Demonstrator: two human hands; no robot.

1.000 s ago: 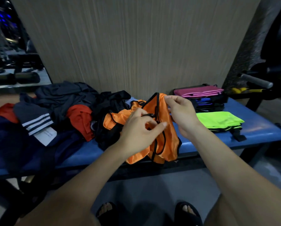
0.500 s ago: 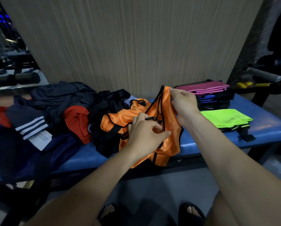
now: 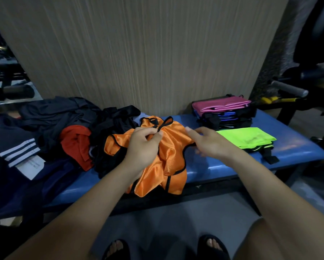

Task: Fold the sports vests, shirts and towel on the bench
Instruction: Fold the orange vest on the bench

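An orange sports vest with black trim lies crumpled on the blue bench, hanging partly over the front edge. My left hand pinches its black strap near the top. My right hand hovers over the vest's right edge with fingers spread; it is blurred and its hold is unclear. A folded green vest lies to the right. Behind that sits a stack of folded vests with a pink one on top.
A heap of unfolded clothes covers the bench's left side: dark shirts, a red garment, a dark piece with white stripes. A wood-grain wall stands behind. Gym equipment is at the right. My sandalled feet stand below.
The orange vest, held up before, has come down onto the bench. My right hand has let go of its top edge and moved right and lower. My left hand keeps the strap.
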